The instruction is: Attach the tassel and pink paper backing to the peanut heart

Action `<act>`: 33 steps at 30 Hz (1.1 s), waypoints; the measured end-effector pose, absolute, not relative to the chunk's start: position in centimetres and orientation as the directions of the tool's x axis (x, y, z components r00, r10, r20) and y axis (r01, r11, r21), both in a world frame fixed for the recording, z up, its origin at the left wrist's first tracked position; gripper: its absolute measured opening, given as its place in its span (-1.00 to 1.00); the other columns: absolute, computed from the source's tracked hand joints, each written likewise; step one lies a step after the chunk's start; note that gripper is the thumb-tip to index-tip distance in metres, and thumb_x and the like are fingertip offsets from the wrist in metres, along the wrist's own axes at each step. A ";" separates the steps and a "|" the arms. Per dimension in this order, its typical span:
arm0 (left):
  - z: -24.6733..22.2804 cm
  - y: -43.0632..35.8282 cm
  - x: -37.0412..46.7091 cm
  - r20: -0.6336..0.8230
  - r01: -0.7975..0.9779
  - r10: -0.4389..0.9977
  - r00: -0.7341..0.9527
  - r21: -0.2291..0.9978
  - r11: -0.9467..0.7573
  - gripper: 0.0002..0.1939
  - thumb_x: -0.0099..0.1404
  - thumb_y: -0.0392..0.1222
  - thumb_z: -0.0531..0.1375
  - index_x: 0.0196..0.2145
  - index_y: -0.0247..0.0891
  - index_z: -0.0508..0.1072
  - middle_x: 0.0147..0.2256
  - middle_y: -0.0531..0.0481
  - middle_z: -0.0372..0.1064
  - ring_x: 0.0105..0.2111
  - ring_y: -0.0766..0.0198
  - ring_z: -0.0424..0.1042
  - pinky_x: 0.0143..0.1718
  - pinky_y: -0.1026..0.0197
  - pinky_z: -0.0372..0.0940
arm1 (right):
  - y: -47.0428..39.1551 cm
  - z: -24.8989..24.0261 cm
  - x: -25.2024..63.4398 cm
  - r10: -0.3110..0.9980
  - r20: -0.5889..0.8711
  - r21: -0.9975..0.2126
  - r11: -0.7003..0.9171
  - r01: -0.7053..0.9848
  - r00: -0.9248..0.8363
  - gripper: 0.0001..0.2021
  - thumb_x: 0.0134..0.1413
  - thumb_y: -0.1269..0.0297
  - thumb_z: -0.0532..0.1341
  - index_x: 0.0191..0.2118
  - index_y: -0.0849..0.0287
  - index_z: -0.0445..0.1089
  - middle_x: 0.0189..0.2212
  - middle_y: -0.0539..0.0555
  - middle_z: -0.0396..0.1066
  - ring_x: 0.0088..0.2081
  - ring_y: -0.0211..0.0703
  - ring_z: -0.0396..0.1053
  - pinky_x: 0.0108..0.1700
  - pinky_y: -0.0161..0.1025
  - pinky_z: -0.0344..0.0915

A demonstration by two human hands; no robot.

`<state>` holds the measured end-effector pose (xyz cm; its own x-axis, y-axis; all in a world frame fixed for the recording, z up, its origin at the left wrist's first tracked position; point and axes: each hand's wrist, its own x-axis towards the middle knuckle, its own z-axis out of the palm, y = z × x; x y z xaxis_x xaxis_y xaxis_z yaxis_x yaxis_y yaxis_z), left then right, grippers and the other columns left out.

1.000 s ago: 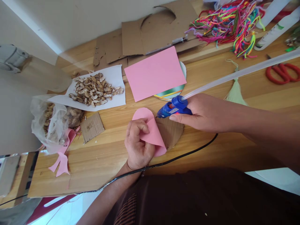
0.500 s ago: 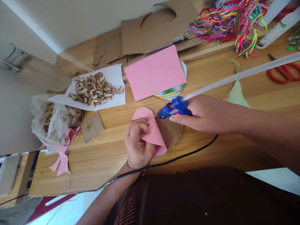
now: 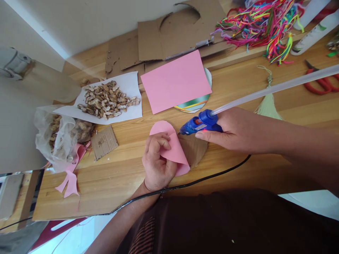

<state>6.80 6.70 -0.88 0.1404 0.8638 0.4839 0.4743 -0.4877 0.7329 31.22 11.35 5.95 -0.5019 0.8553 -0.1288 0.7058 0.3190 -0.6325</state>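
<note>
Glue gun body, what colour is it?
Blue, seen in the head view: glue gun in the right hand.

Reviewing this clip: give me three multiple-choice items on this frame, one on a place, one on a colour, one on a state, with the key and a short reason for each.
1. Where do the red scissors lie?
A. at the far right of the table
B. beside the plastic bag
C. on the pink sheet

2. What colour is the glue gun body?
A. yellow
B. blue
C. black

3. How is the pink paper circle lying?
A. flat all over
B. crumpled into a ball
C. one side folded back off the cardboard disc

Key:
1. A: the scissors sit near the right edge of the wooden table, past the glue stick.
2. B: the body in the right hand is blue.
3. C: the left hand holds the paper's edge lifted and bent over, baring the cardboard under the nozzle.
</note>
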 end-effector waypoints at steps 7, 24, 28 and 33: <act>-0.7 6.7 7.0 0.516 0.512 0.843 0.152 0.689 -0.513 -0.75 0.15 -0.47 0.18 -0.28 -0.17 0.30 -0.23 0.01 0.39 -0.08 0.15 0.50 0.01 0.03 0.42 | 11.2 6.7 31.1 0.845 -0.194 -0.602 0.298 0.741 -0.498 -0.64 0.29 -0.01 0.12 -0.42 0.12 0.38 -0.50 0.03 0.41 -0.45 -0.16 0.28 -0.34 -0.21 0.04; -0.9 6.5 7.1 0.465 0.582 0.859 0.215 0.645 -0.495 -0.68 0.11 -0.49 0.22 -0.23 -0.16 0.33 -0.03 -0.11 0.45 0.02 0.10 0.49 0.07 0.00 0.39 | 11.1 6.8 31.6 0.860 -0.177 -0.569 0.308 0.763 -0.479 -0.61 0.28 -0.02 0.11 -0.49 0.09 0.30 -0.56 0.03 0.36 -0.49 -0.16 0.23 -0.35 -0.19 0.01; -1.0 6.5 7.1 0.462 0.583 0.855 0.236 0.637 -0.504 -0.67 0.11 -0.48 0.23 -0.21 -0.16 0.33 -0.03 -0.10 0.46 0.03 0.08 0.49 0.10 -0.02 0.38 | 11.0 6.9 31.7 0.857 -0.172 -0.573 0.314 0.757 -0.486 -0.61 0.27 -0.02 0.13 -0.51 0.08 0.28 -0.58 0.03 0.35 -0.51 -0.15 0.23 -0.38 -0.19 0.03; -0.9 6.5 7.1 0.448 0.609 0.859 0.249 0.618 -0.498 -0.69 0.13 -0.46 0.23 -0.22 -0.15 0.33 -0.01 -0.11 0.44 0.04 0.08 0.47 0.09 -0.02 0.39 | 10.9 7.1 31.8 0.854 -0.165 -0.564 0.329 0.757 -0.494 -0.62 0.29 -0.01 0.11 -0.50 0.08 0.31 -0.57 0.04 0.37 -0.51 -0.15 0.24 -0.38 -0.18 0.03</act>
<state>7.11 6.53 -0.91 0.2486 0.8590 0.4475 0.6086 -0.4980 0.6178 31.83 10.90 7.09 -0.4940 0.8537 -0.1649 0.7574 0.3294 -0.5638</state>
